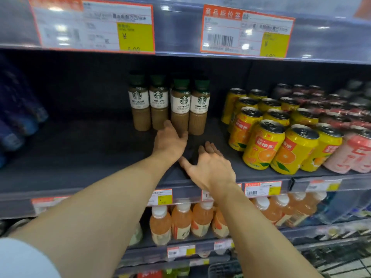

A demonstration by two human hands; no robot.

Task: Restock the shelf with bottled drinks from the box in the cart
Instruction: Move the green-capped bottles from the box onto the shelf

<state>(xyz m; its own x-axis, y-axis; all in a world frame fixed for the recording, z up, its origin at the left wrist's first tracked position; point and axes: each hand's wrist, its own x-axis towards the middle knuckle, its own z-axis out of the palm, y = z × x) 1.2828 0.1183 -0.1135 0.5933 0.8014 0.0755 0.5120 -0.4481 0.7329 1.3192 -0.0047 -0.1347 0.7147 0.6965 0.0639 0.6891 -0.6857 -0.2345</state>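
Shelf [80, 149]: dark grey board at chest height, its left and middle parts bare, a clear price rail along the front edge.

Upper price rail [180, 57]: ran across the top of the view, carrying two large orange-bordered price tags [94, 27] with yellow panels (print mostly blurred).

Orange-drink cans [263, 145]: yellow, packed in slanting rows on the right part of the shelf, with pink cans [353, 153] just beside them at the far right.

Blue-wrapped bottles [18, 117]: at the shelf's far left edge, blurred.

Orange juice bottles [180, 219]: white-capped, standing in a row on the shelf below.

Coffee bottles [180, 109]: four latte bottles with dark green caps and white labels, standing upright side by side toward the back of the shelf, middle of the view, the right pair set a little forward of the left pair.

Left hand [170, 141]: reached in over the shelf, fingers straight and relaxed, holding nothing; fingertips at the foot of the two middle coffee bottles (touching or only very near could not be told).

Right hand [210, 167]: palm down just above the shelf's front part, fingers spread and loosely extended, thumb out to the left, holding nothing; apart from the bottles and from the cans.

Cart [341, 257]: only a corner of wire mesh showed at the lower right.
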